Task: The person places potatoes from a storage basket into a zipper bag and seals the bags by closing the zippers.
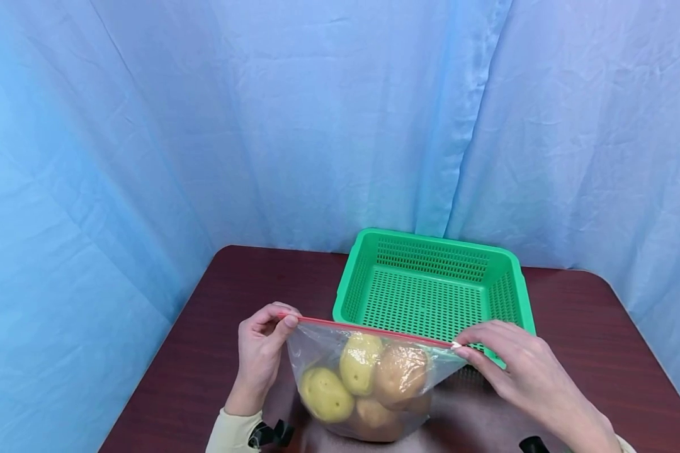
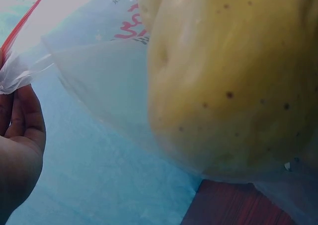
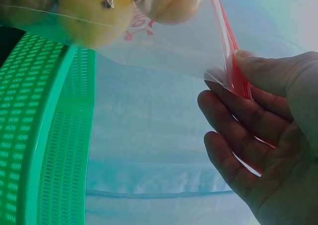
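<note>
A clear zip bag [image 1: 368, 390] with a red seal strip [image 1: 368, 328] along its top is stretched between both hands. Inside lie several potatoes [image 1: 326, 394], some yellow and some browner. My left hand [image 1: 260, 352] pinches the bag's left top corner between thumb and fingers. At the other end of the strip, my right hand [image 1: 515, 365] pinches the right top corner, where a small white piece [image 1: 456, 345] shows by the fingertips. In the right wrist view the thumb presses the red strip [image 3: 237, 76] against the forefinger, the other fingers spread loosely. Red print shows through the plastic.
A green perforated basket [image 1: 425, 302] with nothing in it stands behind the bag at the back of the dark red-brown table [image 1: 204, 352]. Its near rim is partly covered by the bag and the right hand. Light blue curtains [image 1: 317, 126] hang around the table's back and sides.
</note>
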`<action>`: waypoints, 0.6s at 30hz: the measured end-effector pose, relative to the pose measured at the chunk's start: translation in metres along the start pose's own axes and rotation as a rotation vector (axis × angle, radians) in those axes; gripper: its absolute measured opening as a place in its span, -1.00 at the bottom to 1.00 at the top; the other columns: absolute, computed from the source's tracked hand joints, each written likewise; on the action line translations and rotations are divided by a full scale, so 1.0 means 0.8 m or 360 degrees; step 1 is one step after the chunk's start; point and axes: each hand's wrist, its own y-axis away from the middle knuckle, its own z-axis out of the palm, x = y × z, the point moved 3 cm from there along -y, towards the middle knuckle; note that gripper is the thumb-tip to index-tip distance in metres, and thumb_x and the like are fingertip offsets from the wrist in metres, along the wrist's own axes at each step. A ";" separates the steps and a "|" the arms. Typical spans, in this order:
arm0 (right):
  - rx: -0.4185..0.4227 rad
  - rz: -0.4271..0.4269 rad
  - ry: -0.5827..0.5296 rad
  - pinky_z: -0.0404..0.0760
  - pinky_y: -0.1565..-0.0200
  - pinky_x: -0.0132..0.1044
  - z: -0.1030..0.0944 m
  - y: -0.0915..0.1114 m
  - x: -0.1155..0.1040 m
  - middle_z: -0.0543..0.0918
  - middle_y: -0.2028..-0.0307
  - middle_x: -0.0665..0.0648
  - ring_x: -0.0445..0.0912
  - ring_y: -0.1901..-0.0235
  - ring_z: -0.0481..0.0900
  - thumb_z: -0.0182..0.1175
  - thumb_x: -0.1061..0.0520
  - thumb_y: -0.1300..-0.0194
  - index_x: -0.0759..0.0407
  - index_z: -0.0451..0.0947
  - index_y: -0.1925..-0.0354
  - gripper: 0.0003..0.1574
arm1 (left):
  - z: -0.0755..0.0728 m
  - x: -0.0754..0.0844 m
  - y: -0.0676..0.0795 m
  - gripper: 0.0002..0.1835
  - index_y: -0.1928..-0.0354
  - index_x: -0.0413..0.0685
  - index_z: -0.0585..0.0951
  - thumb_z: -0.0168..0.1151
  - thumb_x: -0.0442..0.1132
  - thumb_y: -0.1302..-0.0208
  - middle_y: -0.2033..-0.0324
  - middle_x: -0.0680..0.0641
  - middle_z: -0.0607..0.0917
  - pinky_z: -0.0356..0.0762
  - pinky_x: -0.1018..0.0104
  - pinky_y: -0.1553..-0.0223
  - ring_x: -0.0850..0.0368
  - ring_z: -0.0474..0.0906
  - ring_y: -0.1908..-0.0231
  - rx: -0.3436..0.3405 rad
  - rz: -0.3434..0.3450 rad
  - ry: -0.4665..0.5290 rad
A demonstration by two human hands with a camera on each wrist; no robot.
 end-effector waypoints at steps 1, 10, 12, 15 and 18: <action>-0.0007 0.0007 0.0003 0.46 0.10 -0.52 -0.001 0.000 0.000 0.65 0.26 -0.29 -0.39 0.20 0.56 0.04 -0.25 -0.59 -0.14 0.69 0.20 -0.61 | 0.000 0.000 0.000 -0.95 0.30 -0.08 0.73 0.41 -0.35 -0.33 0.33 -0.02 0.73 0.55 0.44 0.32 0.20 0.65 0.27 0.0000 -0.0001 -0.0004; -0.0089 0.0108 0.0021 0.46 0.09 -0.51 -0.006 0.005 0.002 0.65 0.25 -0.31 -0.38 0.19 0.56 0.02 -0.31 -0.57 -0.16 0.69 0.20 -0.58 | -0.001 0.001 0.000 -0.95 0.30 -0.08 0.72 0.40 -0.37 -0.33 0.33 0.01 0.74 0.54 0.43 0.31 0.20 0.65 0.27 -0.0003 0.0000 -0.0019; -0.0087 0.0112 0.0021 0.46 0.09 -0.52 -0.007 0.006 0.002 0.65 0.25 -0.31 -0.38 0.19 0.56 0.02 -0.31 -0.57 -0.17 0.69 0.19 -0.58 | -0.001 0.000 0.000 -0.95 0.30 -0.08 0.72 0.41 -0.35 -0.33 0.33 -0.01 0.73 0.54 0.44 0.31 0.20 0.65 0.27 0.0001 -0.0001 -0.0018; -0.0059 0.0093 0.0028 0.46 0.11 -0.52 -0.008 0.006 0.002 0.65 0.25 -0.31 -0.36 0.19 0.56 0.02 -0.30 -0.57 -0.17 0.69 0.20 -0.58 | -0.001 0.000 0.000 -0.95 0.30 -0.06 0.72 0.41 -0.35 -0.33 0.33 -0.01 0.73 0.54 0.44 0.31 0.20 0.65 0.27 0.0003 -0.0004 -0.0014; -0.0027 0.0062 0.0033 0.46 0.12 -0.52 -0.009 0.007 0.001 0.65 0.25 -0.29 -0.35 0.19 0.56 0.03 -0.28 -0.58 -0.16 0.69 0.20 -0.59 | -0.001 0.000 0.000 -0.95 0.30 -0.06 0.73 0.41 -0.35 -0.33 0.32 0.00 0.73 0.54 0.44 0.32 0.20 0.65 0.27 0.0004 -0.0003 -0.0013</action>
